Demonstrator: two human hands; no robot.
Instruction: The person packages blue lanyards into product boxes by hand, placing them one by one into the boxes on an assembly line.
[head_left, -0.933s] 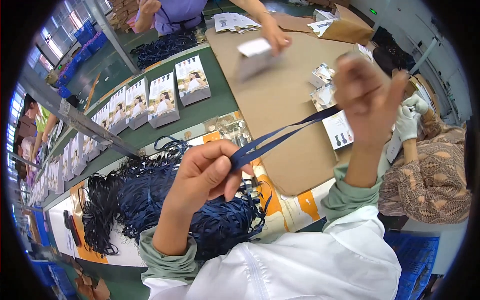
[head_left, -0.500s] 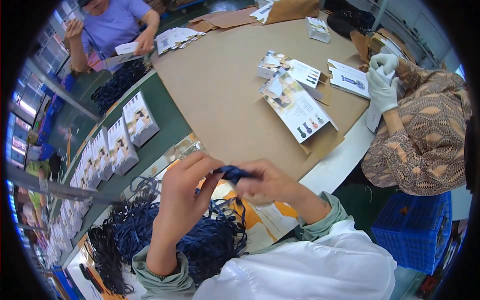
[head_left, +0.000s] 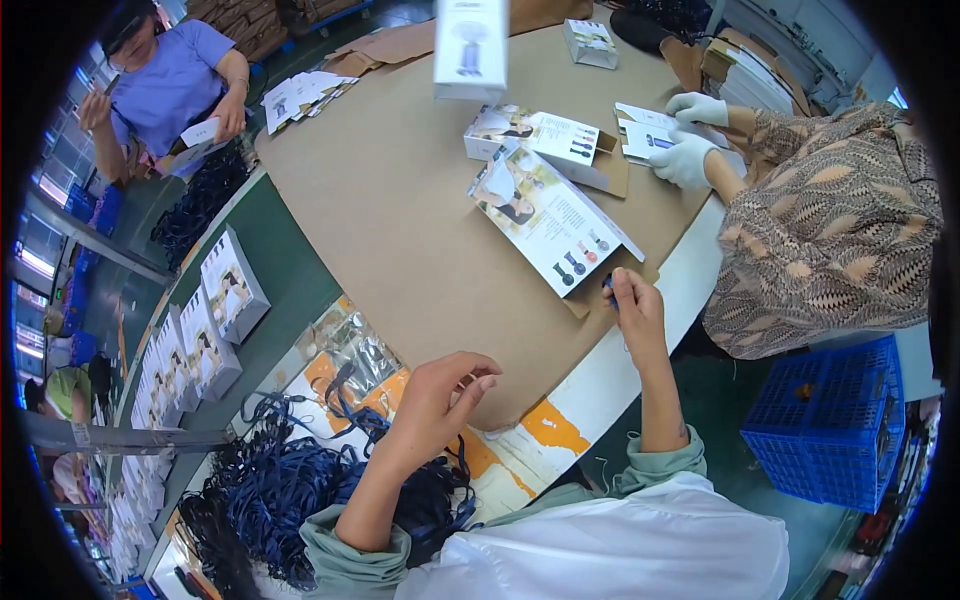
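Note:
My right hand is closed round a small folded dark blue strap, mostly hidden by the fingers. It is beside the open end of a printed white box, which lies tilted on the brown table cover. Loosely curled over the cover's near edge, my left hand holds nothing, thumb and fingers apart. Below and left of it lies a tangled pile of dark blue straps. Behind the near box is another printed box with its flap open.
A white box appears in mid-air above the table's far side. Packed boxes line the green belt at left. A white-gloved co-worker handles a carton at right; another person works far left. A blue crate stands lower right.
My hands have parted. The right has carried the folded strap toward the near box's open end; the left has let go and moved right. A white box has appeared above the table.

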